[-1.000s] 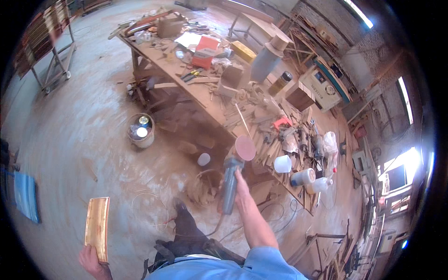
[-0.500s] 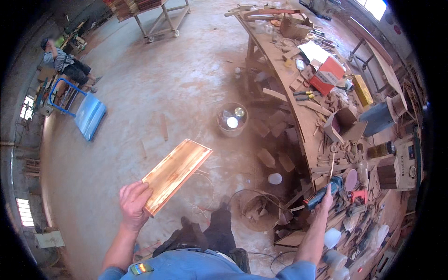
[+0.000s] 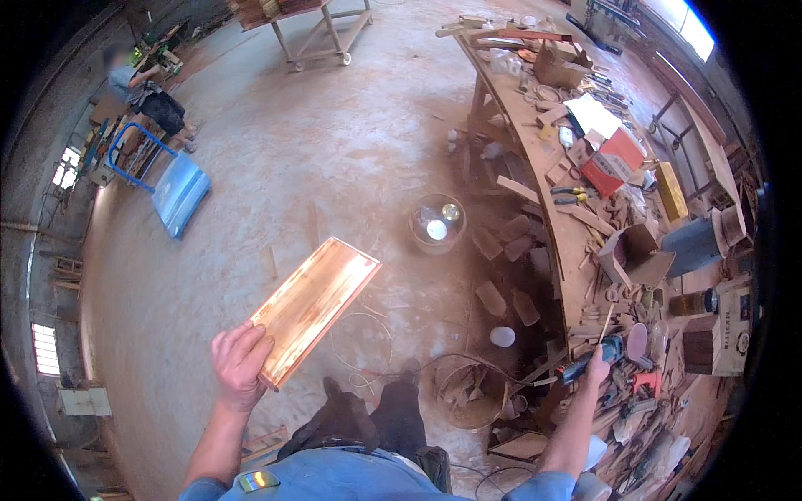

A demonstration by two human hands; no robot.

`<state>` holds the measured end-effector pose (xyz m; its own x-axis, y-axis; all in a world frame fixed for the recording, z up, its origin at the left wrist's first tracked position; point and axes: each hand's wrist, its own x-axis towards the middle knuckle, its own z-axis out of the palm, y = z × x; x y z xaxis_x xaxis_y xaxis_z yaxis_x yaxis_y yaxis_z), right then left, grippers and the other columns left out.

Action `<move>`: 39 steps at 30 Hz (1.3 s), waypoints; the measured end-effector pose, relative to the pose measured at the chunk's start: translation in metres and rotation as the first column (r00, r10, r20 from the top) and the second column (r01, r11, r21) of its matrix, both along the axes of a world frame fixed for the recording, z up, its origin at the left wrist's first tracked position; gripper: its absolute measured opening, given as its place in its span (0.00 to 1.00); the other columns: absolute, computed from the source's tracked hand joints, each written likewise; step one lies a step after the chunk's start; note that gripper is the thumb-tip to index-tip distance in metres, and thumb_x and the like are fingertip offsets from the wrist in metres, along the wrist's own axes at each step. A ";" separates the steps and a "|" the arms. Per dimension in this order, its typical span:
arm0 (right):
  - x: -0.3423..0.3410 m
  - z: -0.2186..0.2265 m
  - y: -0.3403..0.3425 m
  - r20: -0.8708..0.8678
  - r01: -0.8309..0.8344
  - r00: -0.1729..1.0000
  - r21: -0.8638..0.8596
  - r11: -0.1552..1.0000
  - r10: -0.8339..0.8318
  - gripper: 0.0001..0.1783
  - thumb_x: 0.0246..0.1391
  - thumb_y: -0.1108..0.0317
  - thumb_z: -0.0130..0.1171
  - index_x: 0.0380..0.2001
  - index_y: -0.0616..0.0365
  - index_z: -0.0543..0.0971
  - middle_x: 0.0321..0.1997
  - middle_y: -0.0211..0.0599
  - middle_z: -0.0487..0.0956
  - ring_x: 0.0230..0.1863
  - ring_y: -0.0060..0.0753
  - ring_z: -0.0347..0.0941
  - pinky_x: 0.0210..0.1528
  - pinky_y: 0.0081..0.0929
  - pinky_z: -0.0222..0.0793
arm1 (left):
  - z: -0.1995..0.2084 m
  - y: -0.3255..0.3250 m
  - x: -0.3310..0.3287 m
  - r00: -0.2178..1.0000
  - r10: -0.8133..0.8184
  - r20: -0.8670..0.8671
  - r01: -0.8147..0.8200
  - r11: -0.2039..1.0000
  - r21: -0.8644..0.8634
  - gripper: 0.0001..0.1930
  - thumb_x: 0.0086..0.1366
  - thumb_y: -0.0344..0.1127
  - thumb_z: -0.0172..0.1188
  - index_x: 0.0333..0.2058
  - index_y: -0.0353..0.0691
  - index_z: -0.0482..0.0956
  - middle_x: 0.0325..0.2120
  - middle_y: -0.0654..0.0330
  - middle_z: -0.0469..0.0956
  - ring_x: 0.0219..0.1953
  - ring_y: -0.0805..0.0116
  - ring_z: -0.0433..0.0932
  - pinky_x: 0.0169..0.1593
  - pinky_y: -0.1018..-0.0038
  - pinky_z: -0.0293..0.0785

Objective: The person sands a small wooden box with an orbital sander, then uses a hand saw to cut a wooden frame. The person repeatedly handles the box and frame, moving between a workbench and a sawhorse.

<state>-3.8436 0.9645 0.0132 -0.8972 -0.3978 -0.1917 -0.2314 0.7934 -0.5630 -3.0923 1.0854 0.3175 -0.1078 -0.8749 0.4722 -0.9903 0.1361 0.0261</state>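
Note:
My left hand (image 3: 240,365) grips the lower-left end of a flat rectangular wooden board (image 3: 316,309), its thumb and fingers on opposite sides. The board has a raised rim, and light shines off its top face. It is held tilted above the floor, in front of my body. At the right, my right hand (image 3: 596,369) is closed around a corded blue and black power tool (image 3: 615,346), low over the cluttered bench. Part of the tool's body is hidden by my hand. A thin wooden stick (image 3: 607,321) stands out just beyond my fingers.
A long workbench (image 3: 547,179) on the right carries an opened carton (image 3: 631,255), tools and wood scraps. Beneath its edge stands a bin of offcuts (image 3: 468,392), with a power cord passing over it. Farther off are a round bucket (image 3: 437,224), a blue trolley (image 3: 180,196) and a seated person (image 3: 154,100).
The view has swung slightly left, so the surroundings sit farther right. Both hands keep their hold on the board and the power tool. The person at far left has lowered an arm.

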 end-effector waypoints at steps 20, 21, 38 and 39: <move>0.132 0.099 0.028 -0.198 -0.396 0.897 0.042 0.917 0.396 0.40 0.56 0.42 0.58 0.52 0.74 0.71 0.52 0.64 0.76 0.52 0.60 0.74 0.54 0.44 0.68 | 0.018 -0.009 0.048 0.981 0.191 0.008 -0.192 0.981 0.030 0.14 0.46 0.31 0.61 0.36 0.42 0.82 0.36 0.62 0.81 0.36 0.63 0.77 0.38 0.66 0.67; 0.147 0.088 0.026 -0.260 -0.403 0.870 0.114 0.908 0.418 0.35 0.56 0.48 0.61 0.50 0.75 0.71 0.52 0.64 0.75 0.52 0.59 0.73 0.55 0.43 0.67 | 0.014 -0.011 0.050 0.980 0.201 -0.012 -0.200 0.979 0.033 0.14 0.46 0.31 0.60 0.36 0.42 0.82 0.35 0.62 0.81 0.35 0.63 0.77 0.37 0.66 0.67; 0.994 0.221 0.132 0.761 -0.831 -0.210 -0.470 0.298 0.614 0.25 0.64 0.53 0.52 0.43 0.71 0.75 0.36 0.38 0.80 0.37 0.22 0.73 0.40 0.25 0.71 | -0.053 0.089 0.341 0.878 0.450 -0.166 -0.376 0.860 0.344 0.21 0.49 0.35 0.58 0.44 0.34 0.76 0.39 0.57 0.75 0.41 0.61 0.74 0.36 0.64 0.73; 1.028 0.228 0.143 0.749 -0.809 -0.210 -0.494 0.318 0.629 0.25 0.65 0.53 0.52 0.43 0.71 0.76 0.36 0.38 0.80 0.37 0.22 0.73 0.39 0.25 0.71 | -0.047 0.102 0.371 0.872 0.458 -0.174 -0.373 0.851 0.369 0.22 0.50 0.35 0.58 0.46 0.33 0.76 0.41 0.55 0.75 0.42 0.60 0.74 0.37 0.64 0.73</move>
